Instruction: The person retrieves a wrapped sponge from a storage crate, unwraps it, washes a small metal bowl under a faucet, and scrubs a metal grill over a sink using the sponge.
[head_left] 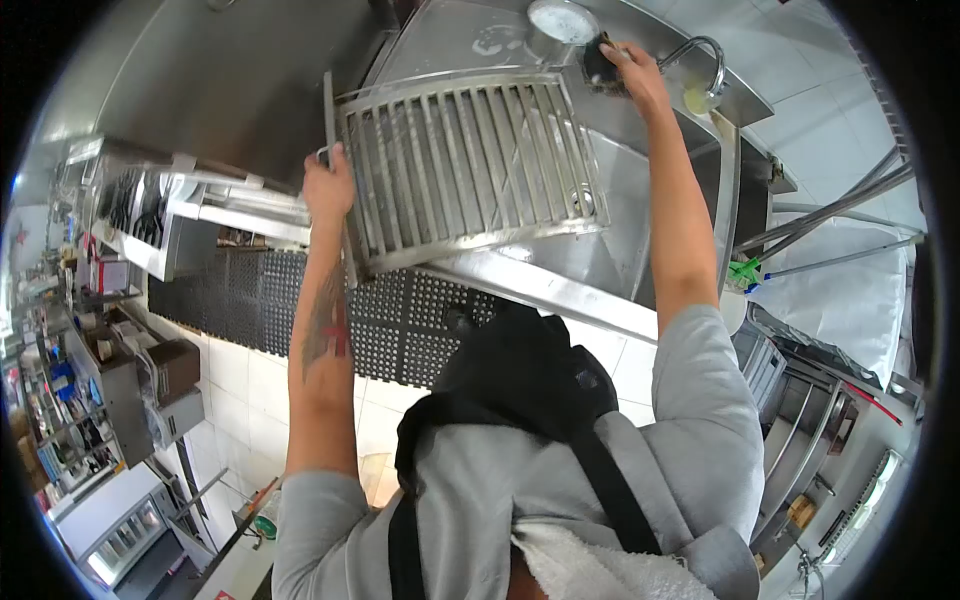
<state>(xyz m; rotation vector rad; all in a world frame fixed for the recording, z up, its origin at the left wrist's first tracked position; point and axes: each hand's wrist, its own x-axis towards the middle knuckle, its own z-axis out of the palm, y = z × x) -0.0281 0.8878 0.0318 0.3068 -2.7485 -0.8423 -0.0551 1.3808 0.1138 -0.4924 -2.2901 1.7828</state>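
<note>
My left hand (pixel 329 184) is closed round the handle at the left end of a slatted metal rack (pixel 460 165), which is tilted over the sink. At the top right, my right hand (pixel 636 76) grips a dark scrubber (pixel 603 66) beside a metal pot (pixel 558 32) with white suds in it. The rack's right end lies over the sink basin (pixel 628 190), whose drain shows through near the rack's lower right corner. The scrubber is partly hidden by my fingers.
A curved faucet (pixel 718 62) stands right of my right hand. Below the sink's front edge (pixel 560 298) lies a black perforated floor mat (pixel 380 325). Utensils (pixel 135 207) fill a container at the left. Metal poles (pixel 830 215) stick out at the right.
</note>
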